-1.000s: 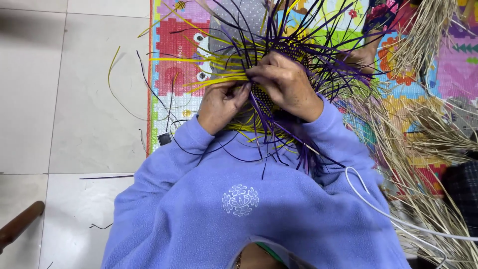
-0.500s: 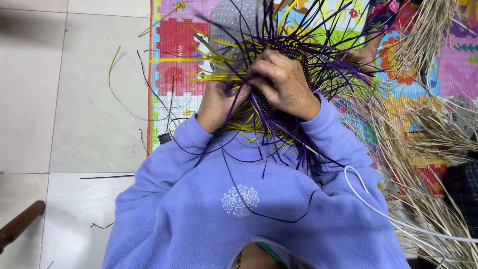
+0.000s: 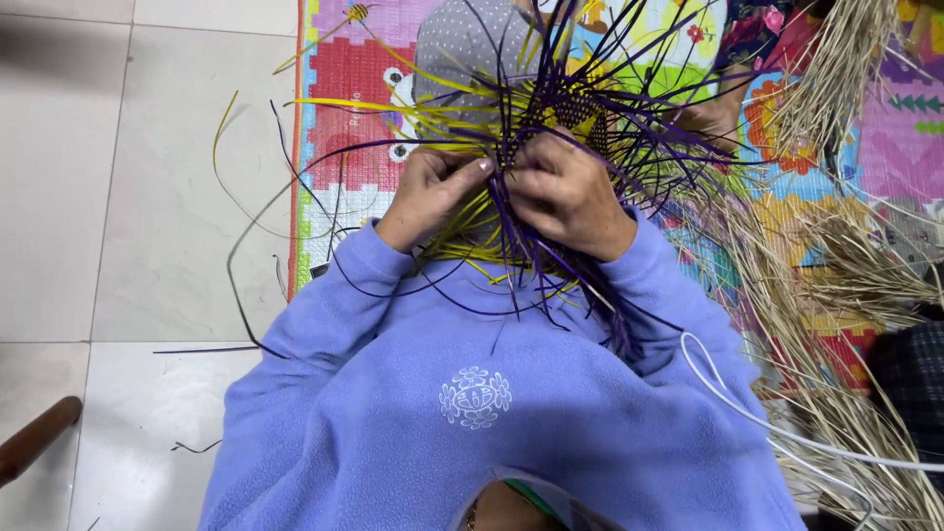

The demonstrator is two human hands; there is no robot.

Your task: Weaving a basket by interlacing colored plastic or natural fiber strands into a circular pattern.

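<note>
The floor on the left has lots of free room. A bright mat lies ahead, and dry straw piles up on the right. The left hand pinches yellow strips with bent fingers. The right hand is curled tight around the weave of purple and yellow strips, held up by the chest. The strips hide most fingertips.
</note>
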